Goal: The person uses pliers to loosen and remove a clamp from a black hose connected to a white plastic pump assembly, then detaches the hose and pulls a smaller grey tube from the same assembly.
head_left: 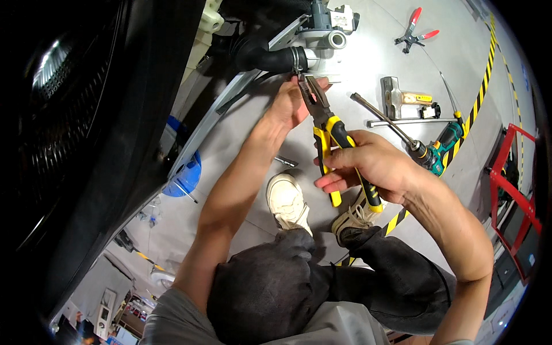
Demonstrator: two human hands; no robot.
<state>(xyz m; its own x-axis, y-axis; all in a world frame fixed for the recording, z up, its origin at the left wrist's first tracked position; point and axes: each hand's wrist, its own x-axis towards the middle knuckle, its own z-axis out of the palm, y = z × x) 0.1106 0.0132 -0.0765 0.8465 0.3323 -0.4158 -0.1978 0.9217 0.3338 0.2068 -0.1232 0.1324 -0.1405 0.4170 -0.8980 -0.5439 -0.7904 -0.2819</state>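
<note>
A pair of combination pliers [319, 109] with yellow-and-black handles is in my right hand [374, 164], its fingers around the spread handles. The dark jaws point up at a metal hose clamp [296, 59] around the end of a black rubber hose [267, 60]; whether they touch the clamp I cannot tell. My left hand [289, 104] is just below the clamp, beside the jaws. Its fingers are curled and partly hidden behind the pliers, so what they hold does not show. The hose meets a pale pipe stub on a grey pump-like part [318, 26].
A large black appliance [109, 115] fills the left side, with a blue object [187, 175] beneath its edge. On the grey floor to the right lie red-handled pliers [414, 34], a hammer [397, 98] and a green power driver [443, 146]. A red metal frame [509, 184] stands far right.
</note>
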